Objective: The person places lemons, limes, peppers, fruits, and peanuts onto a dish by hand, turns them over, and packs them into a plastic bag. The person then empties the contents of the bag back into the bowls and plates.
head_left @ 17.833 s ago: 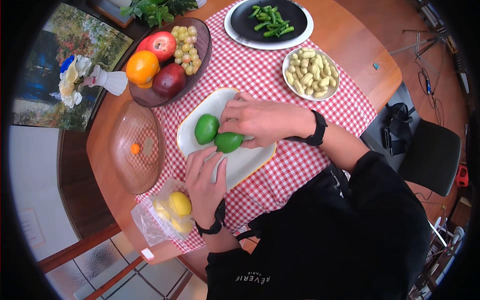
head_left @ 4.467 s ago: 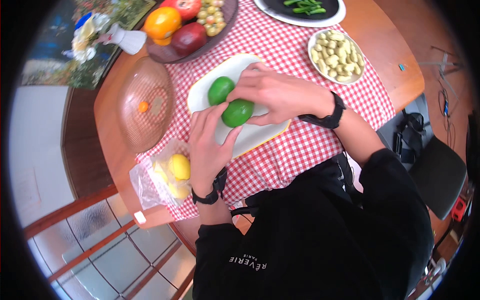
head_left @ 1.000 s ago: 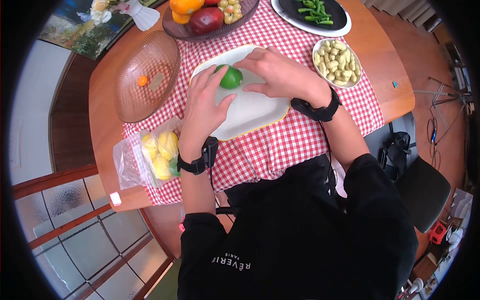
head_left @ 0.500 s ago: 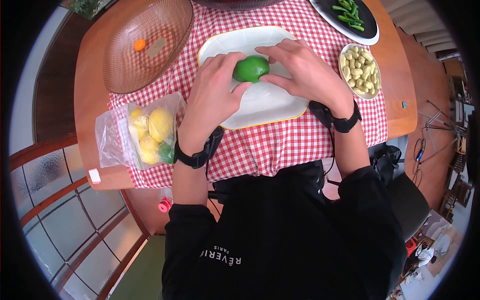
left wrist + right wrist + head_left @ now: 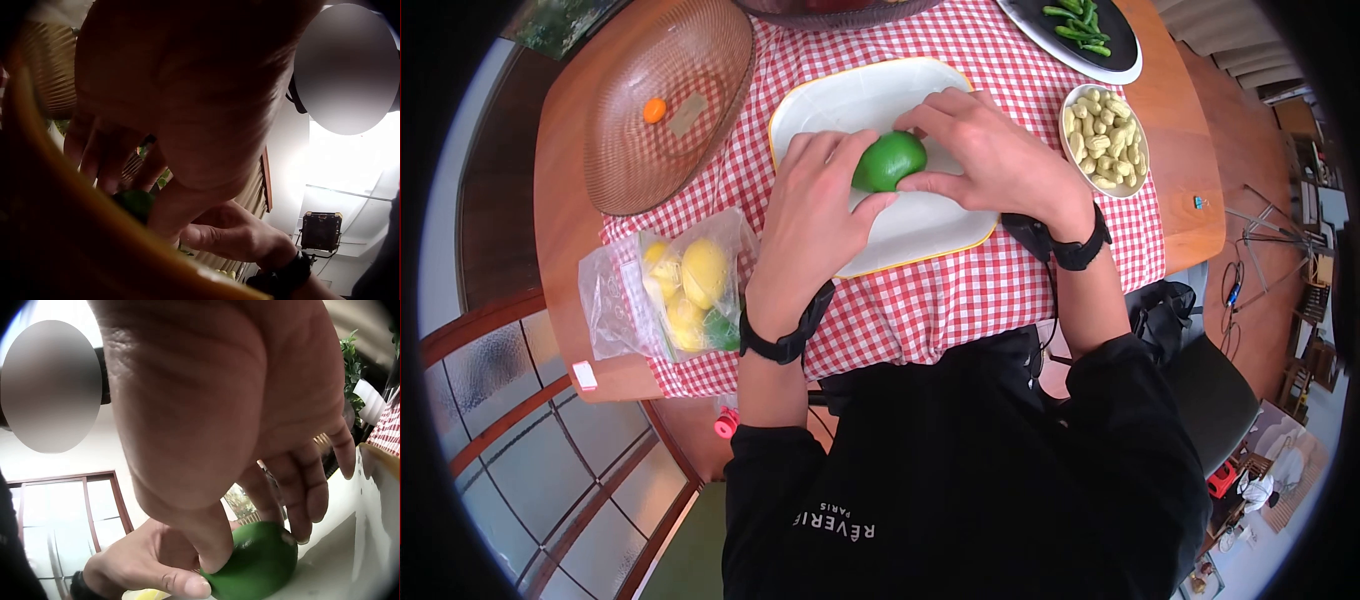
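"Over the white dish with the yellow rim (image 5: pixel 910 232), what do the hands have?"

"A lime (image 5: pixel 891 162). The right hand (image 5: pixel 1005 158) pinches it, with the thumb on the near side and the forefinger at the far side."

"And the left hand (image 5: pixel 813 208)?"

"It grips the lime from the other side, fingers bent around it, thumb reaching in by the near side. The head view hides some of its fingertips."

"Is the lime sitting on the dish?"

"It's within the rim, seen from above, but I can't tell if it touches the bottom."

"What's by the left forearm?"

"A clear plastic bag (image 5: pixel 612 300) of lemons (image 5: pixel 703 270), with a green fruit (image 5: pixel 721 329) at its near end. Beyond it lies a ribbed brown glass bowl (image 5: pixel 615 140) with a small orange fruit (image 5: pixel 655 110) in it."

"On the right?"

"A bowl (image 5: pixel 1063 128) of peanuts (image 5: pixel 1106 140), on the red checked tablecloth (image 5: pixel 900 318). Farther back, a black plate (image 5: pixel 1122 50) holds green peppers (image 5: pixel 1084 27)."
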### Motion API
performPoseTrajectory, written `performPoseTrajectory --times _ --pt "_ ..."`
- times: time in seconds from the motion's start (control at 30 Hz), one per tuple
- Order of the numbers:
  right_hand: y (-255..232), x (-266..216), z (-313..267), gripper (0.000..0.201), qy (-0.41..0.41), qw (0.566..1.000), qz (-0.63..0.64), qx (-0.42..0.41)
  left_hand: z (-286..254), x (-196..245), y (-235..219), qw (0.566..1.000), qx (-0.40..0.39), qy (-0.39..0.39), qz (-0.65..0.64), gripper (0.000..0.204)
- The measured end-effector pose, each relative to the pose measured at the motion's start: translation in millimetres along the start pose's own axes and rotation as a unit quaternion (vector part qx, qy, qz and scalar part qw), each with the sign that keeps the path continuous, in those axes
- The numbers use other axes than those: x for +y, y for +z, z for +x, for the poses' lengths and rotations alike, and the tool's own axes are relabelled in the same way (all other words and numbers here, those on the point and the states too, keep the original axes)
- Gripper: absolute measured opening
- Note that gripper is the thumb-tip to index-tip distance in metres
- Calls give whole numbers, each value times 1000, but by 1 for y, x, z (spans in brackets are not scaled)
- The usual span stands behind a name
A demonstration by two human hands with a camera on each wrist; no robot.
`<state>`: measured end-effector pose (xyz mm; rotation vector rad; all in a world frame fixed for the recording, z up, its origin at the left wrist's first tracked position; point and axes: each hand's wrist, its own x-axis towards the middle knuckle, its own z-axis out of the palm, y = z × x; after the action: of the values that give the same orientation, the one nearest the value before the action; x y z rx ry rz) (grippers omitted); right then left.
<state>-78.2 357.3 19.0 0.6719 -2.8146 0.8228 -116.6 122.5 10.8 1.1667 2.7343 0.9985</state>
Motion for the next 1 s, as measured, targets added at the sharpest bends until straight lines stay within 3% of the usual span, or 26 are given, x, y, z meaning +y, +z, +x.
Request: performPoseTrajectory --times 0.1,0.23,0.37,0.47,0.63,0.7,0.77,0.83,0.93,1.0 --pt "-1 -2 -2 43 4 1000 7 16 1 6 -2 1000 0 -1 -29 53" --pt "-4 -4 0 52 40 997 32 -53 0 6 -5 999 -19 -33 -37 55" --pt "-2 -1 -1 53 12 999 30 -16 2 6 -5 999 -16 -10 -35 57" --pt "2 6 0 45 -13 999 17 27 -1 5 0 1000 11 9 -3 61" --pt "-5 -3 -1 43 10 1000 23 -13 -1 8 -2 1000 -18 -12 3 61" --pt "-2 -1 -3 41 -12 1000 9 16 -1 8 -3 1000 -13 -6 -8 60" --pt "-6 -5 -1 40 25 998 26 -45 1 8 -5 1000 -9 0 -19 60" --pt "-5 -3 0 39 17 999 25 -42 1 9 -5 1000 -8 -7 -16 60" --pt "2 2 -1 46 -8 1000 13 -11 1 7 -2 1000 -4 -10 -5 62" --pt "7 5 -1 51 -50 996 33 71 0 9 -2 1000 -12 -16 5 63"
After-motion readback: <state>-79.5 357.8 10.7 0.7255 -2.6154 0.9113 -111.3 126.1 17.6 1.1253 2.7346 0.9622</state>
